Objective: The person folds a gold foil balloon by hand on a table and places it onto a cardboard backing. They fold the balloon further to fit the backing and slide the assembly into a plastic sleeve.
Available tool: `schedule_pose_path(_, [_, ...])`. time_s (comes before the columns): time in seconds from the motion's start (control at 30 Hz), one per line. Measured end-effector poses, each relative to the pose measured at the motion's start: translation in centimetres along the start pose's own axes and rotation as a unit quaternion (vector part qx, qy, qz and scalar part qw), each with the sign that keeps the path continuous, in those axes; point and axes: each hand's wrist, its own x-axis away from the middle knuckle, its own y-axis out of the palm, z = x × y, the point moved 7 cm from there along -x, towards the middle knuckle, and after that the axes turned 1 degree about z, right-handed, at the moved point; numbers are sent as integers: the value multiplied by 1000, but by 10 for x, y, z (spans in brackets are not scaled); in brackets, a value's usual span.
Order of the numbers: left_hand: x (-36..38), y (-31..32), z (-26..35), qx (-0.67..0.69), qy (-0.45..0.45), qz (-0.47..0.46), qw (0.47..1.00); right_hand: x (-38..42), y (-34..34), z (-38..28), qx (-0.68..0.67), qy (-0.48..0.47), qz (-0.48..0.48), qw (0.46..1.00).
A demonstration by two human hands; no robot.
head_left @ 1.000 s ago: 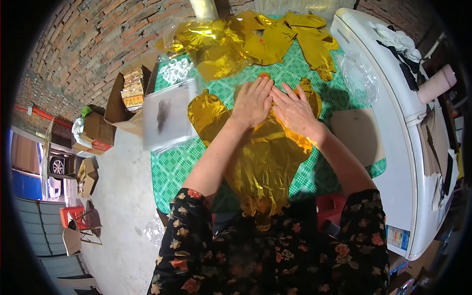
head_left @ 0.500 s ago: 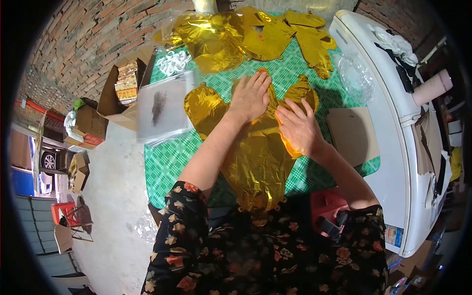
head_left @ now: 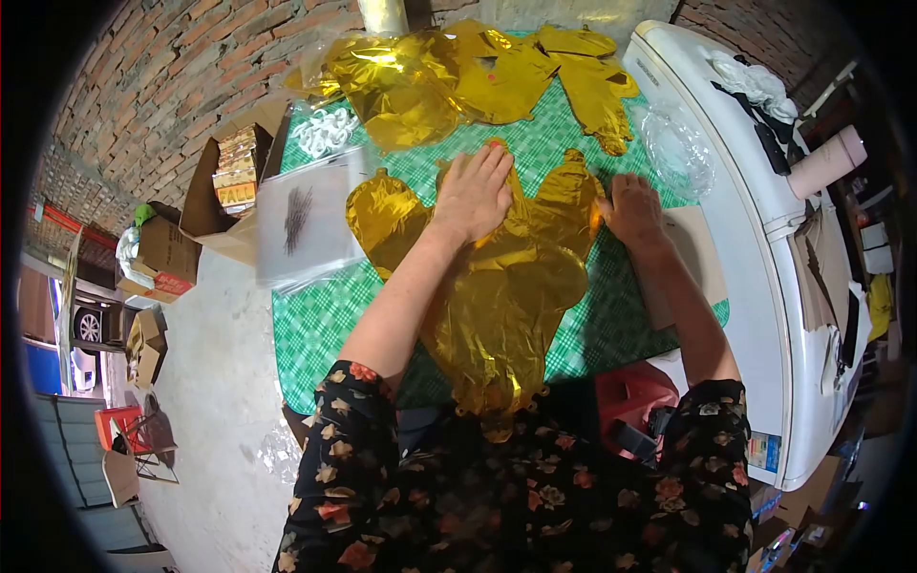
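Note:
A flat, uninflated gold foil balloon (head_left: 497,306) with rounded lobes lies on the green checked tablecloth (head_left: 325,334), its narrow end hanging at the table's near edge. My left hand (head_left: 473,196) is pressed flat on its upper middle, fingers stretched out. Just off the balloon's right edge, my right hand (head_left: 635,210) rests with bent fingers a little apart and the thumb side near the foil. I see nothing held in it. More gold foil balloons (head_left: 506,86) lie across the far side of the table.
Clear plastic sleeves (head_left: 310,220) and white ties (head_left: 325,132) lie at the left, by a cardboard box (head_left: 205,196). At the right are a beige card (head_left: 693,258), a crumpled clear bag (head_left: 678,148) and a white fridge-like appliance (head_left: 735,248). A red stool (head_left: 626,392) stands below.
My right hand has slid right, off the balloon's right lobe to the tablecloth beside it. The balloon's right edge now lies flatter. My left hand stays on the foil. The view has shifted slightly.

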Motion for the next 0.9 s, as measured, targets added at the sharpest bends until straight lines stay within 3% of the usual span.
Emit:
schedule_pose_path(0.23, [0, -1, 0, 1, 7, 17, 1000, -11, 1, -6, -66, 32, -85, 994])
schedule_pose_path(0.33, [2, 1, -2, 2, 5, 14, 1000, -17, 10, 4, -128, 101, -94, 982])
schedule_pose_path(0.43, [1, 2, -1, -4, -2, 2, 1000, -5, -16, -13, -80, 52, 11, 995])
schedule_pose_path(0.53, [-1, -1, 0, -6, -8, -20, 1000, -6, -5, -13, -61, 52, 22, 997])
schedule_pose_path(0.63, [0, 0, 1, -4, -9, -23, 1000, -15, 3, -15, -115, 15, -73, 991])
schedule_pose_path(0.73, [-1, -1, 0, -7, -4, -15, 1000, -22, 4, -12, -97, 78, -53, 991])
schedule_pose_path(0.9, [0, 1, -1, -15, -3, -8, 1000, -24, 3, 2, -312, 84, -33, 946])
